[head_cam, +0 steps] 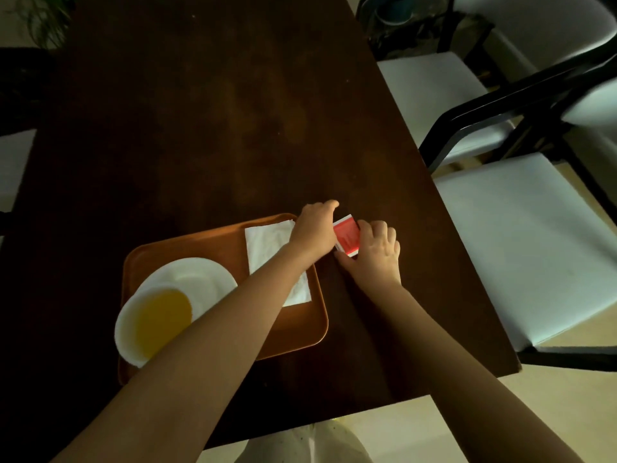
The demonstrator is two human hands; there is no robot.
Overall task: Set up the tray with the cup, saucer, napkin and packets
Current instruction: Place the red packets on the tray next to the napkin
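An orange tray (297,325) lies on the dark wooden table (207,128). On its left stands a white saucer (203,275), and a white cup (153,325) with a yellow inside overlaps the saucer's near-left side. A white napkin (267,245) lies flat on the tray's right half. Just off the tray's far right corner, red packets (347,237) rest on the table. My left hand (315,230) reaches across the napkin and touches the packets' left side. My right hand (375,255) grips them from the right.
White-cushioned chairs with black frames (521,228) stand along the table's right edge. The table's near edge (334,416) runs close to my body. A plant (43,18) is at the far left.
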